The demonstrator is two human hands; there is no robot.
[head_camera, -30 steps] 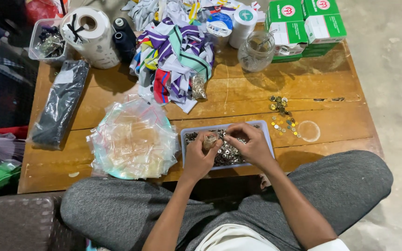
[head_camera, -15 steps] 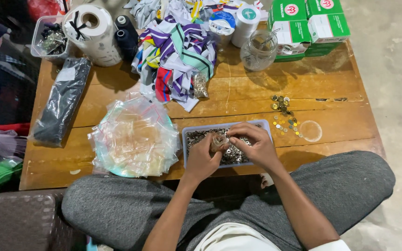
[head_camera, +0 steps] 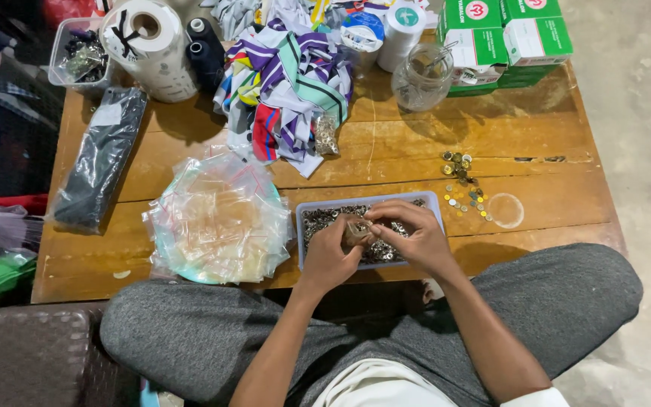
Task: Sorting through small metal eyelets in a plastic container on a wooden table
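Wooden worktop [head_camera: 416, 143] carries a pale tray [head_camera: 435, 202] of small metal rings at its near edge. As before, left hand [head_camera: 331, 255] and right hand [head_camera: 414, 237] meet over it, their grip pinching a small packet [head_camera: 355, 230], now slightly lower.

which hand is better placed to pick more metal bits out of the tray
Right hand, probably: its fingers lie over the metal bits in the tray, while the left hand grips a small bag.
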